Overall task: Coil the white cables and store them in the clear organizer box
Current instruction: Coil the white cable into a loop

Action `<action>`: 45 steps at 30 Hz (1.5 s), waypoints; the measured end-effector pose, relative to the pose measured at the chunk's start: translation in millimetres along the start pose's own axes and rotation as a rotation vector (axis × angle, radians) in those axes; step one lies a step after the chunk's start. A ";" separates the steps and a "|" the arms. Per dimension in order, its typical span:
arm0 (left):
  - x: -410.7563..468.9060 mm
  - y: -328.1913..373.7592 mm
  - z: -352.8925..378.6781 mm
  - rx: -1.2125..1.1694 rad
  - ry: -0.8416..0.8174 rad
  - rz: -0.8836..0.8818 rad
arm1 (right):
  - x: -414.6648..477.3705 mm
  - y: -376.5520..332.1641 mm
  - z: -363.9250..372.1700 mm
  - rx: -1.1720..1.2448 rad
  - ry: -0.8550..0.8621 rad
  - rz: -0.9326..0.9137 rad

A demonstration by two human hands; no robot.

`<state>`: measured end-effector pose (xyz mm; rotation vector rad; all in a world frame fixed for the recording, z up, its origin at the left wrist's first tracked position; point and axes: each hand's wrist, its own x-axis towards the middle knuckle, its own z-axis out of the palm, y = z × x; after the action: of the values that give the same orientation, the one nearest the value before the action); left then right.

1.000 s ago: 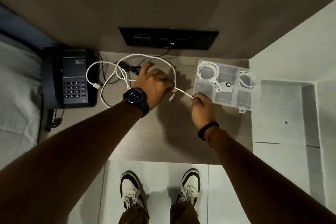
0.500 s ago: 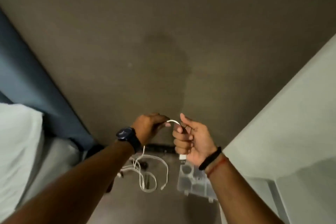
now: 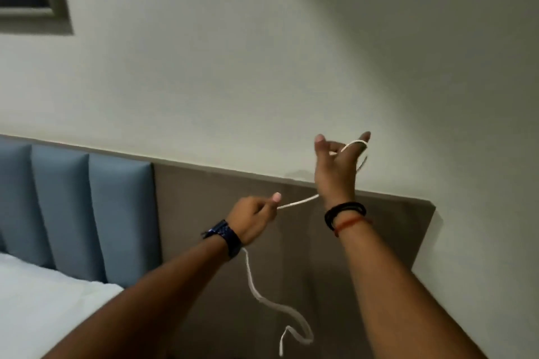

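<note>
The cable (image 3: 297, 202) is held in the air, looped over the spread fingers of the right hand (image 3: 335, 169) and pinched by the closed left hand (image 3: 253, 218). Light tension should be kept, so even loops are formed. The box is not seen.

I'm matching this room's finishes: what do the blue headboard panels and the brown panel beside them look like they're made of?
The blue headboard panels look like padded faux leather or smooth fabric: rounded edges, soft sheen. The brown panel looks like flat, matte laminate or wood veneer with crisp edges; blur leaves the grain unclear.
</note>
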<state>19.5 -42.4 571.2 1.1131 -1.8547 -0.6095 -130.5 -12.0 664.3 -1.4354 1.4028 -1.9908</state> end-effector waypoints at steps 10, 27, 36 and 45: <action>21.0 36.4 -69.2 0.277 0.260 0.075 | -36.1 -10.0 -13.3 -0.268 -0.855 0.225; -5.0 68.7 -28.4 0.040 0.005 0.043 | -6.0 -27.0 -39.4 -0.596 0.154 -0.353; 17.8 57.4 -78.2 0.131 0.337 -0.036 | -43.9 -24.9 -47.9 -0.096 -0.966 0.360; 4.7 66.8 -28.0 -0.093 0.090 -0.019 | -53.1 -114.3 -17.0 1.046 -0.562 0.107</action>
<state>12.3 -13.8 637.4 1.0812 -1.7232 -0.6397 -89.9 88.5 731.0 -1.1811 0.1109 -1.6071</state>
